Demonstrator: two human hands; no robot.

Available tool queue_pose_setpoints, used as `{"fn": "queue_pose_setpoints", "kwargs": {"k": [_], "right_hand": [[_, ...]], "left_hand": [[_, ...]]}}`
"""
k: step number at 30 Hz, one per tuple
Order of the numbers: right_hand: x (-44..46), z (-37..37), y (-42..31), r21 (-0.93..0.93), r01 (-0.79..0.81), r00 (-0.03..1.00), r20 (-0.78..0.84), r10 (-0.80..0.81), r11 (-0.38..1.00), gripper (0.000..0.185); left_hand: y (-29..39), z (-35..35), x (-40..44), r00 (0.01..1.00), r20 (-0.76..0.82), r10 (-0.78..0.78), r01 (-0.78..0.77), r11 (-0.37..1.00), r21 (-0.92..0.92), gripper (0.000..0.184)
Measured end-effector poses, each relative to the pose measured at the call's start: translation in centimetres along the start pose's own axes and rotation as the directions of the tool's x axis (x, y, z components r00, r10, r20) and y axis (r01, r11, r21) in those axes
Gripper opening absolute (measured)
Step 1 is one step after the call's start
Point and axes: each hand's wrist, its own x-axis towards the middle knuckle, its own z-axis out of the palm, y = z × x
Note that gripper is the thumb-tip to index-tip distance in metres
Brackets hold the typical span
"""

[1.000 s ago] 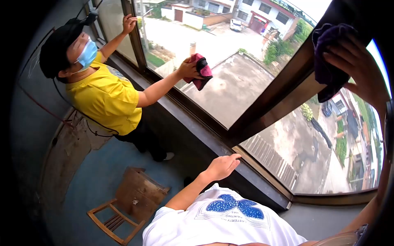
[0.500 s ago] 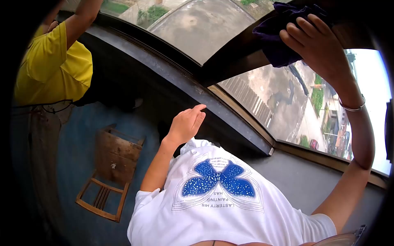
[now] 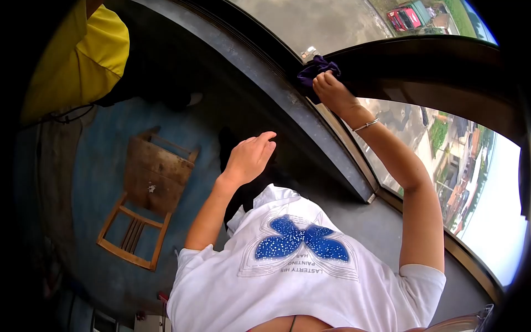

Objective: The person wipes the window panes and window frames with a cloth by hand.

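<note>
My right hand [image 3: 334, 95] grips a bunched dark purple cloth [image 3: 313, 73], its fingers closed round the near side. The cloth lies against the lower end of the dark window post [image 3: 409, 69], close to the corner by the sill. A thin bangle [image 3: 366, 124] circles my right wrist. In front of my white shirt [image 3: 298, 288], my left hand [image 3: 250, 157] hovers with nothing in it, fingers extended and fairly close together. It is nearest the dark wall below the window ledge [image 3: 287, 91] and appears apart from it.
A wooden chair [image 3: 152, 174] stands on the blue floor at left. Beyond it is a person in a yellow shirt [image 3: 102, 50], partly cut off. Window panes show pavement and a red vehicle [image 3: 406, 17] outside. The ledge ends in a corner [image 3: 369, 196] near my body.
My right hand has come down and left with the purple cloth, from high on the post to its lower corner. My left hand has barely moved. The view has shifted.
</note>
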Motion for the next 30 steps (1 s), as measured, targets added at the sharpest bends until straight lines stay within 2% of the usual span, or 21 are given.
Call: {"fn": "queue_pose_setpoints", "kwargs": {"k": [2,4,5,7,9,15,17,18,20,23,26,28,29,30], "right_hand": [[1.4,2.0,-2.9,0.011,0.015,1.0,0.0,-0.015,1.0,0.027],[2.5,4.1,-5.5,0.062,0.021,0.997,-0.077,-0.016,0.998,0.033],[3.0,5.1,-6.7,0.043,0.088,0.996,-0.034,-0.087,0.995,0.037],[4.3,7.1,-9.8,0.058,0.116,0.993,0.018,-0.117,0.992,0.038],[5.2,7.6,-10.5,0.062,0.142,0.987,0.066,-0.146,0.988,0.04],[4.7,7.5,-10.6,0.075,0.168,0.983,0.066,-0.173,0.983,0.037],[4.3,6.6,-10.3,0.18,0.11,0.99,0.066,-0.124,0.977,0.033],[3.8,6.1,-9.7,0.172,0.1,0.992,0.058,-0.112,0.98,0.033],[2.2,4.8,-8.2,0.421,0.088,0.994,0.022,-0.107,0.903,0.023],[-0.8,3.0,-5.7,0.494,0.032,0.998,-0.058,-0.003,0.869,0.02],[-4.8,0.5,-1.6,0.503,0.037,0.993,-0.118,0.027,0.863,0.021],[-7.7,-1.4,1.4,0.355,-0.075,0.946,-0.271,0.179,0.932,0.027],[-8.9,-1.1,2.0,0.428,-0.12,0.89,-0.353,0.288,0.896,0.031],[-10.2,-1.7,3.4,0.361,-0.178,0.864,-0.387,0.321,0.915,0.034]], "left_hand": [[-0.7,0.2,-0.3,1.0,0.007,-0.028,0.028,1.0,-0.006,0.034],[-1.1,0.3,-0.3,0.998,0.016,-0.057,0.058,0.998,-0.014,0.034],[-1.2,0.0,-0.4,0.995,0.013,-0.097,0.097,0.995,-0.024,0.034],[-1.8,-0.1,-0.8,0.99,0.018,-0.139,0.139,0.99,-0.03,0.034],[-2.7,-0.2,-1.2,0.978,-0.02,-0.208,0.207,0.978,-0.033,0.034],[-3.7,-0.8,-2.1,0.974,-0.084,-0.209,0.213,0.976,0.041,0.038],[-2.5,-1.3,-2.2,0.975,-0.096,-0.199,0.203,0.978,0.038,0.036],[-2.0,-1.3,-2.3,0.975,-0.107,-0.193,0.199,0.979,0.049,0.036],[-0.9,-1.4,-2.3,0.979,-0.094,-0.181,0.188,0.979,0.077,0.036],[0.4,-0.8,-2.1,0.989,-0.079,-0.122,0.13,0.986,0.107,0.035],[2.2,0.2,-1.7,0.995,-0.092,-0.04,0.049,0.994,0.1,0.035],[2.4,1.0,-1.6,0.997,-0.078,0.009,0.006,0.982,0.189,0.035],[2.5,1.5,-1.5,0.994,-0.099,0.036,-0.02,0.988,0.151,0.034],[2.8,1.8,-1.4,0.991,-0.12,0.051,-0.034,0.989,0.145,0.035]]}}
